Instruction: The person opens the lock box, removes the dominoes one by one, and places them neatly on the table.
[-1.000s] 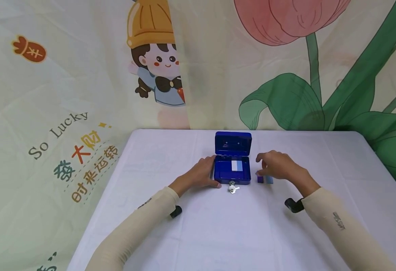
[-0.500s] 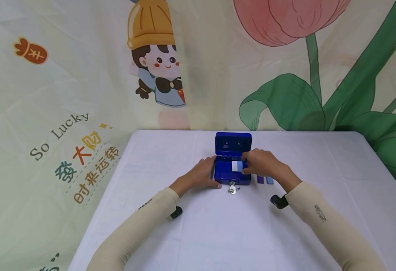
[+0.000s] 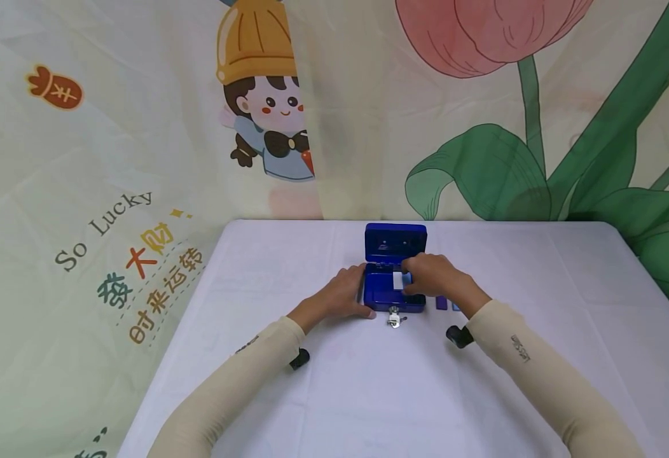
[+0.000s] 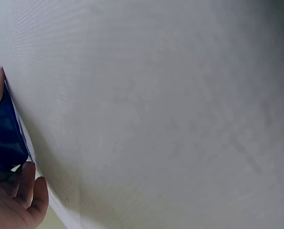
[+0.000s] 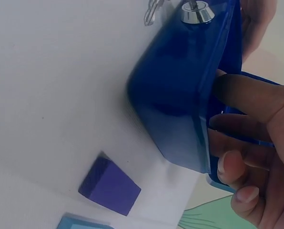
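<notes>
A small blue cash box (image 3: 383, 292) stands with its lid (image 3: 395, 242) raised. My left hand (image 3: 344, 294) holds the box's left end, thumb at the front corner and fingers along the side. My right hand (image 3: 434, 276) reaches over the right wall into the box. In the right wrist view its thumb (image 5: 251, 95) and first fingers dip behind the wall, so whatever lies between their tips is hidden. Inside the box lie a white block (image 3: 397, 280) and, partly covered by the right hand, a light blue one.
Right of the box, a purple block (image 5: 114, 188) and a light blue block (image 5: 82, 223) lie on the white-covered table (image 3: 340, 394). Keys (image 3: 394, 320) hang from the lock on the box's front. A printed cloth (image 3: 363, 127) hangs behind the table.
My right hand has moved left from above the blocks on the table to inside the box, and a little deeper since half a second ago. The left hand has stayed on the box.
</notes>
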The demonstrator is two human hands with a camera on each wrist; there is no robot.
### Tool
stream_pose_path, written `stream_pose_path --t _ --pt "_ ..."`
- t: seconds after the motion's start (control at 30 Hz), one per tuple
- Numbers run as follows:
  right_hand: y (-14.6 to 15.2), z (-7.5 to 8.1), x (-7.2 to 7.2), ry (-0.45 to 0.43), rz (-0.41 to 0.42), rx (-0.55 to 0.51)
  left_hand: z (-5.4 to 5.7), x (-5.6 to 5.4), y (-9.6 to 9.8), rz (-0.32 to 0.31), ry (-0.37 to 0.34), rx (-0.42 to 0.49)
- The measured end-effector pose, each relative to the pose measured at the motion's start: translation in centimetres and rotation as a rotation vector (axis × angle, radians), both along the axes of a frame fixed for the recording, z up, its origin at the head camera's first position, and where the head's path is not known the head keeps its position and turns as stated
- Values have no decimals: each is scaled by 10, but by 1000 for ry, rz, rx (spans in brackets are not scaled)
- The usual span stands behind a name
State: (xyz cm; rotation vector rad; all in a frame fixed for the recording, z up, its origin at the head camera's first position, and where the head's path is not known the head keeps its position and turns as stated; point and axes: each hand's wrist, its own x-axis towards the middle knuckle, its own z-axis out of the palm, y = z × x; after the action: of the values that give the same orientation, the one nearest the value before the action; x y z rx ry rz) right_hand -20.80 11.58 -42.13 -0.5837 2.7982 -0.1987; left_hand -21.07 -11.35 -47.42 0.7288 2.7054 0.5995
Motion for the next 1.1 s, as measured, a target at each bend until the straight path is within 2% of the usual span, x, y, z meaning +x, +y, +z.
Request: stream_pose_path --t 0.27,0.47,0.73,1.1 --pt "-4 -1 -3 16 29 36 0 -1 -1 -7 18 12" --pt "-9 -5 -5 11 10 46 -1 0 -2 -1 1 21" --pt "-13 -8 -7 53 34 68 0 0 -2 2 3 2" --pt "-24 -12 -5 52 70 27 -1 1 -1 12 1 -18"
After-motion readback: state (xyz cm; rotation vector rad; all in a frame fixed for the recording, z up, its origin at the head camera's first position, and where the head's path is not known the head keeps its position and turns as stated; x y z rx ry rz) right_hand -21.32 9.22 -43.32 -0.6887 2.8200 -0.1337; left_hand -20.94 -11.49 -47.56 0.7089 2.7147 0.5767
